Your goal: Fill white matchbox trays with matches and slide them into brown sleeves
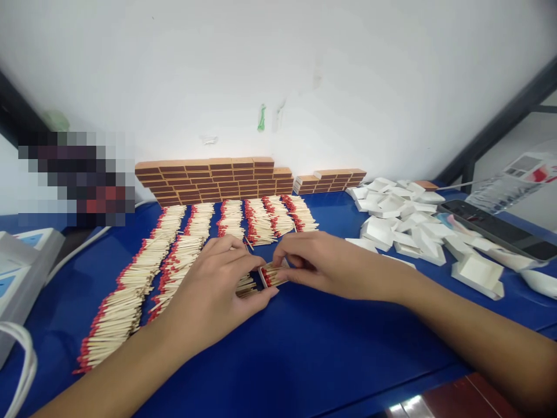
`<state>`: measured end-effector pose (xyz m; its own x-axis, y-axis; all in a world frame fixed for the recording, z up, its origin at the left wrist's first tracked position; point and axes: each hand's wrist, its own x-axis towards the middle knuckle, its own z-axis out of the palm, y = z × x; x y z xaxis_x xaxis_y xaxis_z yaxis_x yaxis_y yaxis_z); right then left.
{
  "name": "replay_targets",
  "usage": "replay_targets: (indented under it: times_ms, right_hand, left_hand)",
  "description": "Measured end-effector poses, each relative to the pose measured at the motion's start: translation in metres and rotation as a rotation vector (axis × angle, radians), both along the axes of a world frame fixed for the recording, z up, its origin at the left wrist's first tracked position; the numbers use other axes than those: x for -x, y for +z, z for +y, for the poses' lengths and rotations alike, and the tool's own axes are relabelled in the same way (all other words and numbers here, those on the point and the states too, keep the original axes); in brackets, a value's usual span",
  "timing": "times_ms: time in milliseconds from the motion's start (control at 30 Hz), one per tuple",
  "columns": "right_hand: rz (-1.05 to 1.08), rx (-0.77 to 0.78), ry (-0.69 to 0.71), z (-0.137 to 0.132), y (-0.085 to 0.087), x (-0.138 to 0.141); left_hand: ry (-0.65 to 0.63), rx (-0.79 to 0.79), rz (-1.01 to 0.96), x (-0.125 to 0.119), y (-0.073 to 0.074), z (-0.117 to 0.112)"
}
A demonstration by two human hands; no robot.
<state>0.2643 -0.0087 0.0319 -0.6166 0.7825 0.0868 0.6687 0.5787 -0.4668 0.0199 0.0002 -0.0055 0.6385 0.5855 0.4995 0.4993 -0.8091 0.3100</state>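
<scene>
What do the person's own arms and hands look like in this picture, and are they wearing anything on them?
Both the left hand and the right hand are bare, with no gloves and no rings in sight. The left forearm and right forearm show no sleeve, watch, bracelet or clear marking within the frame.
</scene>
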Motion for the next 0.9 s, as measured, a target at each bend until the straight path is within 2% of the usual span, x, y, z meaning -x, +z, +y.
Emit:
replay_targets:
  times_ms: [167, 267, 367, 533, 733, 900]
  right_hand:
    - [-0.024, -0.204, -0.142, 0.024, 0.007, -0.039]
    - [-0.131, -0.174, -0.234, 0.042, 0.006, -0.067]
    - [-0.206, -0.078, -0.269, 0.053, 0.000, -0.081]
    - [-0.223, 0.006, -0.260, 0.056, -0.006, -0.079]
    - [-0.229, 0.056, -0.235, 0.052, -0.002, -0.076]
    - [-0.147, -0.032, -0.158, 0.039, 0.005, -0.060]
  left_hand:
    - [0.004, -0.022, -0.017, 0.002, -0.003, 0.001]
    - [0.001, -0.025, -0.016, 0.002, -0.003, 0.001]
    - [-0.001, -0.031, -0.018, 0.002, -0.003, 0.001]
    - [0.004, -0.037, -0.016, 0.002, -0.004, 0.001]
    - [-0.004, -0.031, -0.021, 0.002, -0.003, 0.001]
    - [-0.005, -0.034, -0.036, 0.001, -0.003, 0.000]
